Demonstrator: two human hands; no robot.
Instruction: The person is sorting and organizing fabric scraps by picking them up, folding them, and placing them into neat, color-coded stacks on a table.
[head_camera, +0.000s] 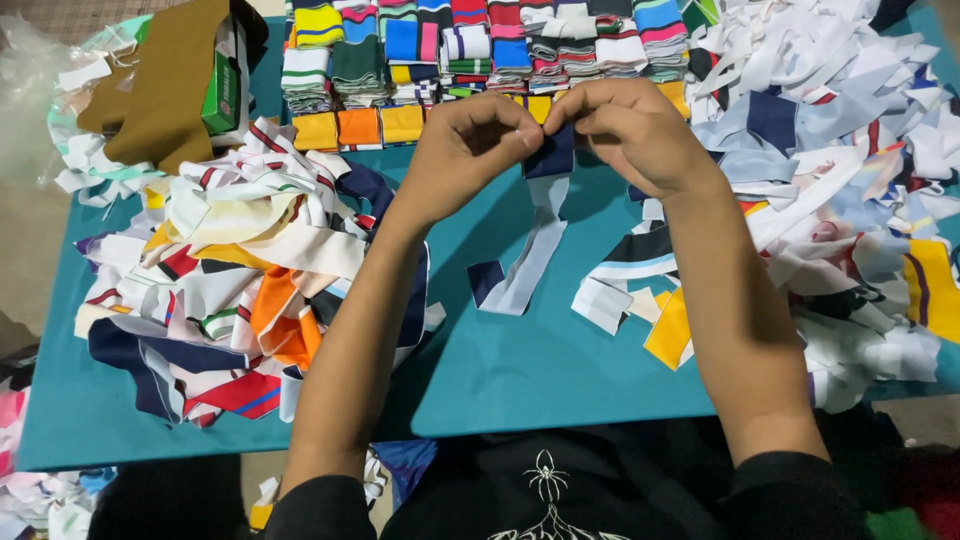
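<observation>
Navy-and-white fabric strip (535, 235) pinched at its top end by both hands, left hand (465, 145) & right hand (630, 130) touching, equally near. Long axis runs from the fingers down toward the body, lower end resting on teal counter (540, 370). Scrap piles either side.

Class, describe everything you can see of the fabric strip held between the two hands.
The strip is a long, narrow band of soft knit-looking cloth, pale grey-white with navy blocks at both ends. The left hand and right hand pinch its top end. It hangs down slightly slanted, its lower end curling on the teal table.
</observation>
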